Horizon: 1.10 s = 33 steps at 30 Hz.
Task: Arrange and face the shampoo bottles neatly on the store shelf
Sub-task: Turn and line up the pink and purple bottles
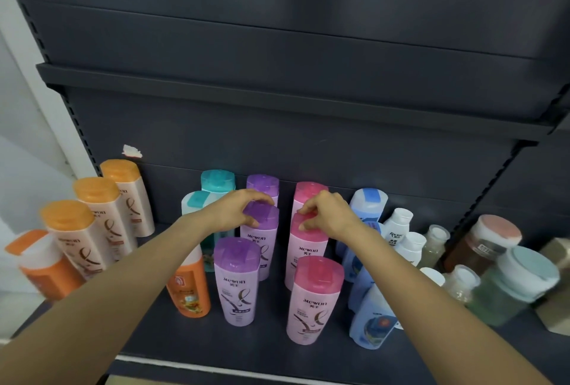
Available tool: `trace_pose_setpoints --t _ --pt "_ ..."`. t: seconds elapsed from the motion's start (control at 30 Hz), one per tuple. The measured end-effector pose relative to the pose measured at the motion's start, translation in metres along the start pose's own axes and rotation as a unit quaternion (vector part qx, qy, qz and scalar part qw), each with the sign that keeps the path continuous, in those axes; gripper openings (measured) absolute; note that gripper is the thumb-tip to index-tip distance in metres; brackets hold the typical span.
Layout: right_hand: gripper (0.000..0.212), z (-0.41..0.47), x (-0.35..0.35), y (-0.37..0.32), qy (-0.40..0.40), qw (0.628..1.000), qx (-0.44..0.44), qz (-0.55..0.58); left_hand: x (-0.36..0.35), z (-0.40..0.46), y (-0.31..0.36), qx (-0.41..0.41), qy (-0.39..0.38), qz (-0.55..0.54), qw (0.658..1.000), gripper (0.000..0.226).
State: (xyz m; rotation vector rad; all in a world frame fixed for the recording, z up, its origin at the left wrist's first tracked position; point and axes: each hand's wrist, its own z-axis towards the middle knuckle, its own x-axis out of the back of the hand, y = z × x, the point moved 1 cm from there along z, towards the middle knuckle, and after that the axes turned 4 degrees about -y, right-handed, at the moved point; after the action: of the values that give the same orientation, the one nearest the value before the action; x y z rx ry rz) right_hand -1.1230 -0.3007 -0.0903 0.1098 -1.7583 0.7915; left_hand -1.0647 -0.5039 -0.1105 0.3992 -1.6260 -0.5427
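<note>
A: What is gripped by the left hand?

B: The purple cap of the middle purple bottle is clasped from above, with the fingers curled round its top and the thumb set against its near edge. That bottle stands upright on the dark shelf, second in a file of three.

A: And the right hand?

B: The pink cap of the middle pink bottle is pinched between bent fingertips and thumb. That bottle is also upright, second in its own file, just beside the purple one.

A: How are the files laid out?

B: A front purple bottle and a rear purple bottle are seen ahead of and behind the held one; a front pink bottle and a rear pink bottle likewise. Labels on the front and middle ones are turned toward the aisle.

A: What else is held on the shelf?

B: Three orange-capped beige bottles are lined diagonally at the left, with an orange bottle tilted beside them. A second orange bottle is partly hidden under the left forearm, teal-capped bottles behind it. Blue bottles stand to the right, then small white bottles and lidded jars; greenish contents are seen through one jar's wall, brownish through another's.
</note>
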Motion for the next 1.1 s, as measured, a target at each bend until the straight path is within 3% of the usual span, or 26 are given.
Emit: trace_pose_setpoints --t 0.4,0.53,0.63,0.73,0.9,0.97,1.1 --pt "0.038 -0.014 -0.006 -0.004 0.016 1.000 0.018 -0.014 -0.005 -0.007 0.007 0.030 0.044 0.061 0.997 0.057" --pt "0.040 -0.029 0.003 -0.005 0.041 0.998 0.047 0.002 -0.005 -0.024 0.018 0.028 0.123 0.059 0.990 0.061" --pt "0.035 -0.046 0.007 -0.005 0.057 0.996 0.073 0.015 -0.004 -0.048 0.026 -0.004 0.179 0.055 0.982 0.041" --pt "0.037 -0.068 -0.001 -0.004 0.025 0.995 0.090 0.020 -0.011 -0.070 0.030 0.010 0.134 0.094 0.987 0.032" --pt "0.051 -0.093 -0.019 -0.001 -0.033 0.994 0.100 -0.008 -0.027 -0.092 0.034 0.070 0.015 0.123 0.990 0.060" --pt "0.050 -0.099 -0.022 0.000 -0.032 0.994 0.100 -0.017 -0.032 -0.096 0.037 0.080 0.012 0.171 0.982 0.069" --pt "0.046 -0.109 -0.023 -0.001 -0.018 0.995 0.093 -0.019 -0.035 -0.111 0.049 0.112 0.052 0.186 0.975 0.064"
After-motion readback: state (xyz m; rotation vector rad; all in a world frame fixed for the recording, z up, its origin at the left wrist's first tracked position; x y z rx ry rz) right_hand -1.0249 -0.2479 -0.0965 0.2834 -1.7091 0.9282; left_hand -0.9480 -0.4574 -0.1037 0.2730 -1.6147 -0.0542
